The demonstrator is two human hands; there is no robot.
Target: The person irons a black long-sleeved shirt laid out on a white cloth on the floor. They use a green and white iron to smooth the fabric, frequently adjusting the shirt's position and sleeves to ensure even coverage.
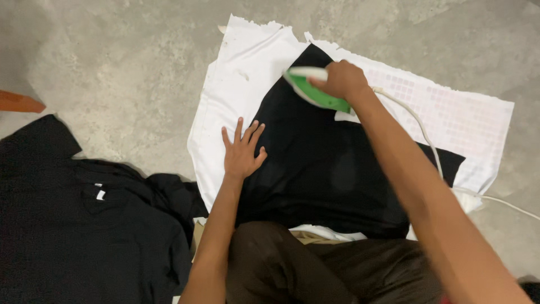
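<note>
A black garment (320,163) lies spread flat on a white cloth (236,95) on the floor. My right hand (342,79) grips the handle of a green and white iron (312,90), which rests on the garment's far part. My left hand (242,151) lies flat, fingers spread, on the garment's left edge where it meets the white cloth. The iron's white cord (422,129) runs from behind my right hand off to the right.
A pile of black clothes (84,219) lies on the grey concrete floor (112,62) at the left. An orange-brown object (19,103) pokes in at the left edge. My dark brown trousers (292,264) fill the bottom centre.
</note>
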